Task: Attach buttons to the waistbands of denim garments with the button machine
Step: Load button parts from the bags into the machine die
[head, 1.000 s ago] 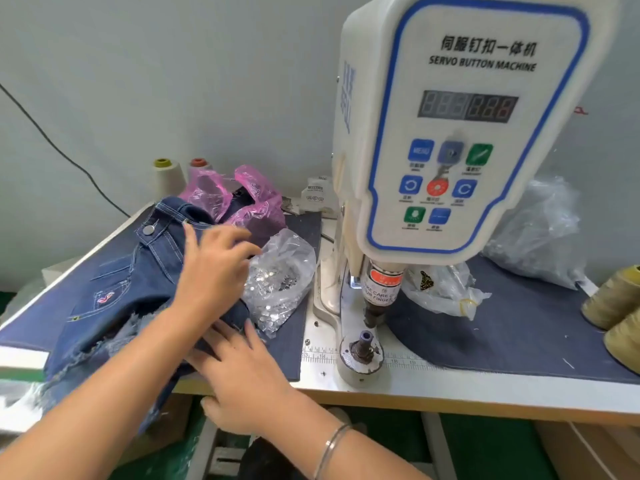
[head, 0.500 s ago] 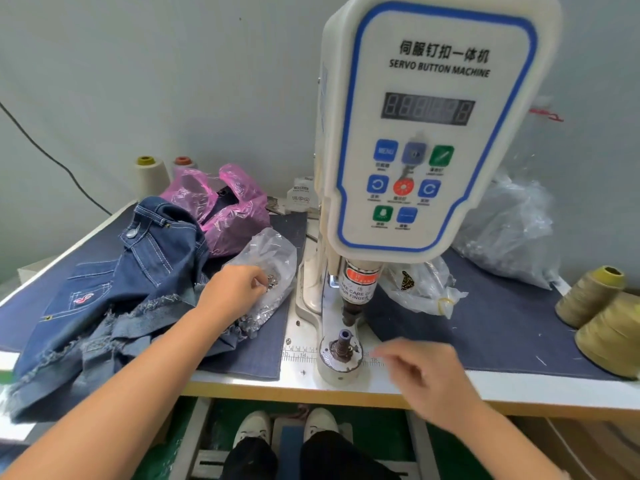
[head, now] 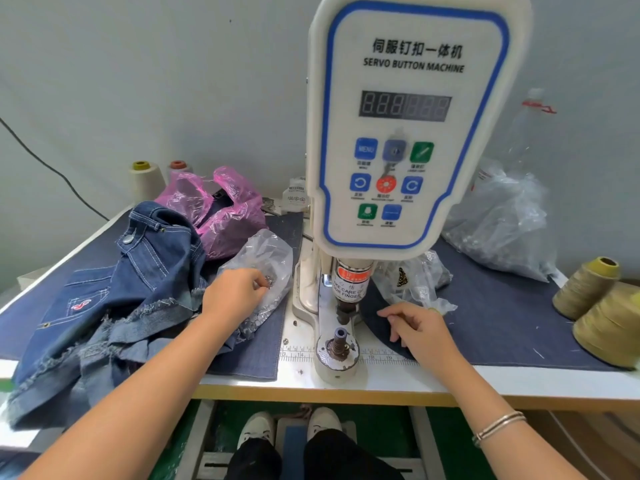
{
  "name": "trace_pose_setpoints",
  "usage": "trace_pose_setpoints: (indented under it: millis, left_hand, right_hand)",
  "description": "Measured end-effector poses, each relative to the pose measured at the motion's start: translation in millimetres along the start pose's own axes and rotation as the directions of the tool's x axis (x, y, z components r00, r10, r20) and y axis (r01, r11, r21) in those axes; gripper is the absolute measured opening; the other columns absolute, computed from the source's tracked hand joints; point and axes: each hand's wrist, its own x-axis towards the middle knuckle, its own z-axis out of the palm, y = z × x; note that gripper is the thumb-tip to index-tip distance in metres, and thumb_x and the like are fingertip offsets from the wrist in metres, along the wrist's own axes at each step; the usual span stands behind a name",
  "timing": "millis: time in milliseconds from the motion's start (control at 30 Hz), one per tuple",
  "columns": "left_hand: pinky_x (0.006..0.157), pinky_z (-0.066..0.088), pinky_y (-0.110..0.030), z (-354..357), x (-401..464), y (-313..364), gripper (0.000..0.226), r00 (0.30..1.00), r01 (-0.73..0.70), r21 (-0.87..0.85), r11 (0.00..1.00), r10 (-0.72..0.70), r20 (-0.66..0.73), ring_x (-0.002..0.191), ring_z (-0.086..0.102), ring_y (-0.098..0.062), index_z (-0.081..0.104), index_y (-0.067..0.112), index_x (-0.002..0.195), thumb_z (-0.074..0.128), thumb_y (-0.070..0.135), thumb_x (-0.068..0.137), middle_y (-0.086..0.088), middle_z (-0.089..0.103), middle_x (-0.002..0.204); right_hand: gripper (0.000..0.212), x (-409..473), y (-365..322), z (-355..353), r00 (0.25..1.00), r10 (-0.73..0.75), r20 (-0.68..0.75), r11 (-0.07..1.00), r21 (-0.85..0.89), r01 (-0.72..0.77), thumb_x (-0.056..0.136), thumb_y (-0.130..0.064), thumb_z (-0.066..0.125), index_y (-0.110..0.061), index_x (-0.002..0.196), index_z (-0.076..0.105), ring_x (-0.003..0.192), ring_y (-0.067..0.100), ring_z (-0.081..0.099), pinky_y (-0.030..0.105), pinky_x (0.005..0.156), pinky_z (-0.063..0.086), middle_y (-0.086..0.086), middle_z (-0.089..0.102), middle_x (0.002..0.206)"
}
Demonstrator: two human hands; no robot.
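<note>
Denim shorts (head: 114,296) lie in a crumpled heap on the left of the tabletop (head: 242,379), waistband up at the far end with a metal button (head: 128,239) already showing on it. Just to their right sits a clear bag of buttons (head: 263,258), and the left hand (head: 235,296) is at its mouth, fingertips pinched together on what looks like a small metal piece. The button machine (head: 408,133) stands in the middle, its lower die post (head: 339,336) bare. The right hand (head: 420,325) rests on the dark cloth mat (head: 502,327) just right of the post, fingers loosely curled with thumb and forefinger close; whether it holds anything I cannot tell. Beside it is another small clear bag (head: 415,282). A pink bag (head: 221,209) lies behind the shorts, and olive thread cones (head: 602,306) stand at the far right edge.
</note>
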Motion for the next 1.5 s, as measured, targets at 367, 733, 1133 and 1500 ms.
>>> trace_pose_setpoints:
  millis: [367, 733, 1133, 1500]
  left_hand:
    - [0.074, 0.051, -0.030, -5, 2, -2, 0.027, 0.995, 0.045, -0.056, 0.997, -0.040, 0.089, 0.085, 0.057, -0.014, 0.072, 0.038, 0.092, 0.054, 0.020, 0.084, 0.012, 0.057, 0.089]
    - [0.065, 0.042, -0.029, 4, -1, -5, 0.012, 0.993, 0.077, -0.218, 0.973, -0.095, -0.075, 0.078, 0.058, -0.017, 0.071, 0.023, 0.088, 0.064, 0.033, 0.089, 0.010, 0.061, 0.075]
    - [0.061, 0.045, -0.012, -22, -81, 61, 0.020, 0.863, -0.451, -0.603, 0.658, 0.493, -0.107, 0.068, 0.059, -0.003, 0.065, 0.034, 0.082, 0.070, 0.014, 0.084, 0.015, 0.065, 0.076]
    - [0.060, 0.042, -0.009, -12, -91, 68, 0.028, 0.881, -0.386, -0.624, 0.679, 0.472, -0.032, 0.068, 0.058, -0.002, 0.065, 0.042, 0.079, 0.072, 0.015, 0.086, 0.023, 0.067, 0.080]
  right_hand:
    - [0.030, 0, 2, 0, 0.999, 0.030, 0.028, 1.000, 0.000, -0.030, 0.095, -0.003, 0.054, -0.028, 0.091, 0.069, 0.055, 0.000, 0.054, 0.009, 0.057, 0.042, -0.005, 0.060, 0.057]
    - [0.030, 1, 1, 0, 0.998, 0.053, 0.045, 0.998, 0.022, -0.054, 0.096, -0.004, 0.052, -0.028, 0.090, 0.069, 0.054, -0.002, 0.053, 0.008, 0.056, 0.041, -0.005, 0.060, 0.057]
    - [0.031, 2, 1, 2, 0.997, 0.066, 0.040, 0.997, 0.046, -0.068, 0.096, -0.003, 0.053, -0.028, 0.089, 0.069, 0.053, -0.002, 0.052, 0.009, 0.055, 0.040, -0.003, 0.059, 0.058]
    - [0.029, 2, 4, 2, 0.997, 0.062, 0.047, 0.997, 0.044, -0.064, 0.096, -0.004, 0.052, -0.026, 0.091, 0.070, 0.056, 0.000, 0.053, 0.011, 0.057, 0.042, -0.002, 0.060, 0.060]
